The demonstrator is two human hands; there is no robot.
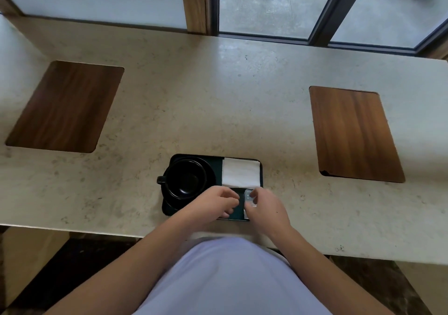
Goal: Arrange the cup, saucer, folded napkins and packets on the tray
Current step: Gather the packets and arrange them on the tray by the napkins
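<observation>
Pale, glossy packets [247, 197]: pinched at the far end by right-hand fingers [253, 194]; long axis runs toward the person; lying at the tray's [242, 214] near right corner. Right hand [265, 206] nearer. Left hand [215, 204]: fingers curled loosely, just left of the packets, grasp not discernible. White folded napkins [240, 172]: directly beyond. Black cup [185, 178] on saucer [211, 174]: tray's left half. Stone tabletop [218, 96] beneath.

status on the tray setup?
Both hands over tray's near right corner; right hand fingers on packets, left hand beside. Cup on saucer, napkin placed. Nothing blocking.
</observation>
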